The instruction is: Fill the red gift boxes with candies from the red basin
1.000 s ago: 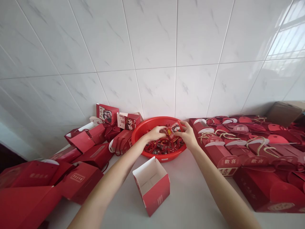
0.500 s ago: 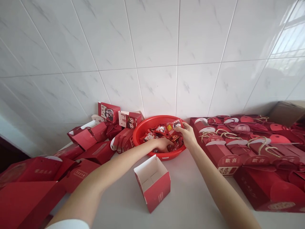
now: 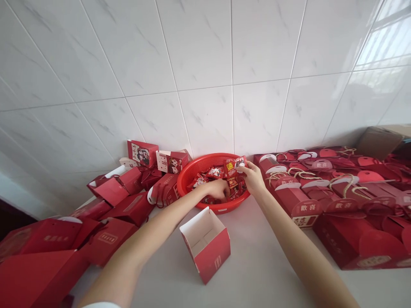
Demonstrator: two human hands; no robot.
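A red plastic basket (image 3: 221,208) holds several small red candy packets. My left hand (image 3: 218,189) is down inside it among the packets; its fingers curl downward, and whatever they may hold is hidden. At the basket's right rim, my right hand (image 3: 252,176) pinches a red packet (image 3: 231,167) marked "LOVE" between thumb and fingers, above the other packets. In front of the basket stands an open red box (image 3: 212,252) with a white inside; its visible interior holds nothing.
Open and folded red boxes (image 3: 128,207) are heaped on the left. On the right, closed red boxes (image 3: 297,201) with rope handles stand in rows, and a brown carton (image 3: 379,141) lies behind them. A tiled wall (image 3: 205,119) rises behind the grey table (image 3: 253,265).
The view has shifted slightly. My left hand has drawn back a little to the left within the basket, its fingers more curled. My right hand still pinches the packet.
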